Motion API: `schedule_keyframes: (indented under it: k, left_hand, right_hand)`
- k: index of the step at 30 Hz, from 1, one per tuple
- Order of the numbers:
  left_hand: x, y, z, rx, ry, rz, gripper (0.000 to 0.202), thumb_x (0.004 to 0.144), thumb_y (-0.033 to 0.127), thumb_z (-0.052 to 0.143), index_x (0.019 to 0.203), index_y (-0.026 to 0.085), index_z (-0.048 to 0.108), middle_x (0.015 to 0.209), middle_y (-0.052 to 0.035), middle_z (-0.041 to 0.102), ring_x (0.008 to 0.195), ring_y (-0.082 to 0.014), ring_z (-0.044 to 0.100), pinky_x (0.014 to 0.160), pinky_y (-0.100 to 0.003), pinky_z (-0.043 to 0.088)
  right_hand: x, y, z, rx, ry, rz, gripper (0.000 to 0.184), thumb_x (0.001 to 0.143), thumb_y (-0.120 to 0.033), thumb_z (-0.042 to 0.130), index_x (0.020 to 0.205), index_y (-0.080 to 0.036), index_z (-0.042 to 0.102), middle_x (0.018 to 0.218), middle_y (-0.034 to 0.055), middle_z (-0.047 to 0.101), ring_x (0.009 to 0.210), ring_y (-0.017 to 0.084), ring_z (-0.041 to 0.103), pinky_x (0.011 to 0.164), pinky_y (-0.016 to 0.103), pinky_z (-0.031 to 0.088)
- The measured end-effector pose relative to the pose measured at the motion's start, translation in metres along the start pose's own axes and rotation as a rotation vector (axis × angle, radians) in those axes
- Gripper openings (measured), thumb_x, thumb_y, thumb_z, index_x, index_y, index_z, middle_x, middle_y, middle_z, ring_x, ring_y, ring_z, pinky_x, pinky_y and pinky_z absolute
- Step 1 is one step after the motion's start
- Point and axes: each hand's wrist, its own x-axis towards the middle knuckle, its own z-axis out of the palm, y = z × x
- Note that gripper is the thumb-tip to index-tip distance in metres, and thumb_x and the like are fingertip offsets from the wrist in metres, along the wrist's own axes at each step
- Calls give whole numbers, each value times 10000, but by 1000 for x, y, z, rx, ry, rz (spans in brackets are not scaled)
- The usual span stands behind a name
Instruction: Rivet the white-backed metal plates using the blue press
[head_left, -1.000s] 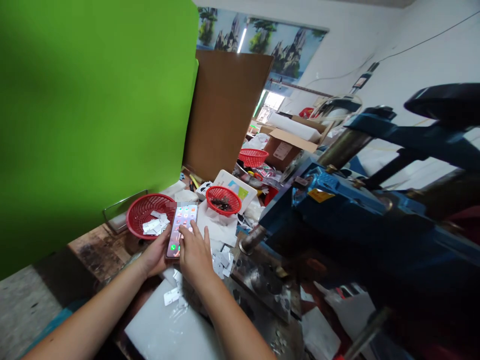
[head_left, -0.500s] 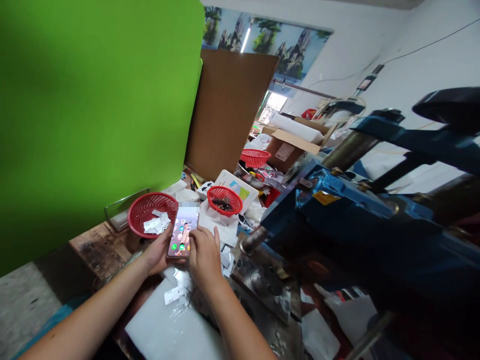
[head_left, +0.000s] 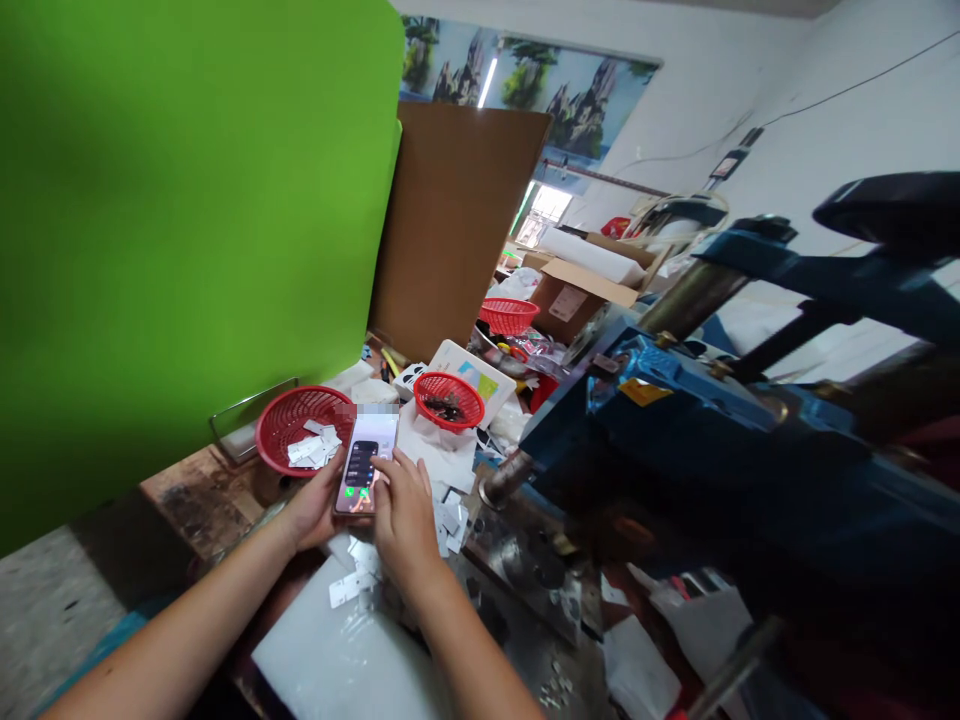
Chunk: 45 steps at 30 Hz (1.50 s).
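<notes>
A smartphone with a lit screen rests in my left hand, whose fingers and thumb wrap its left edge. My right hand lies beside and partly over the phone's right side, fingers spread, with a fingertip on the lower part of the screen. Both hands hover over the bench just in front of a red basket that holds several small white flat parts. More of these white parts lie loose on the bench by my right hand.
A blue press machine fills the right side, its metal bed close to my right hand. A second red basket stands further back, a third near cardboard boxes. A white sheet lies under my forearms.
The phone's screen has changed from a grid of icons to a picture, then to a dark panel. My right hand shifted slightly over the screen; my left kept holding the phone.
</notes>
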Motion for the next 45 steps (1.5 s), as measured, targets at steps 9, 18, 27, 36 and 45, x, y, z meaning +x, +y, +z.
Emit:
schedule_keyframes:
  k: [9, 18, 27, 36, 45]
  left_hand:
    - [0, 2, -4, 8, -18, -16, 483, 865, 486, 491, 1219, 161, 536, 929, -142, 723, 700, -283, 709, 509, -411, 587]
    - [1, 1, -7, 11, -37, -20, 518, 884, 481, 454, 1300, 173, 471, 916, -141, 718, 656, -251, 704, 486, -367, 578]
    - [-1, 1, -1, 72, -32, -45, 524, 855, 482, 508, 1299, 205, 479, 944, -142, 714, 673, -273, 703, 473, -387, 572]
    - [-2, 3, 2, 102, -20, -49, 553, 851, 514, 489, 1314, 213, 465, 965, -145, 706, 661, -264, 695, 458, -384, 566]
    - [-4, 5, 4, 96, -47, -45, 556, 857, 521, 473, 1316, 207, 462, 996, -151, 699, 684, -261, 696, 466, -370, 570]
  right_hand:
    - [-9, 19, -5, 98, 87, 120, 265, 928, -203, 372, 1055, -195, 604, 1045, 81, 628, 1042, 203, 543, 924, 365, 414]
    - [-5, 12, -7, -10, -70, 45, 249, 918, -175, 414, 1053, -239, 613, 1096, 53, 645, 1209, 203, 466, 1068, 440, 280]
    - [30, 15, -3, -134, -45, 67, 338, 917, -162, 398, 1205, -233, 561, 1230, 50, 606, 1284, 219, 396, 1105, 483, 217]
    - [34, 21, -3, -94, -5, 26, 365, 916, -175, 405, 1253, -187, 544, 1279, 88, 562, 1280, 223, 404, 1074, 419, 314]
    - [10, 22, -10, 5, 60, 14, 285, 921, -187, 390, 1083, -194, 624, 1086, 80, 650, 1173, 208, 492, 992, 385, 387]
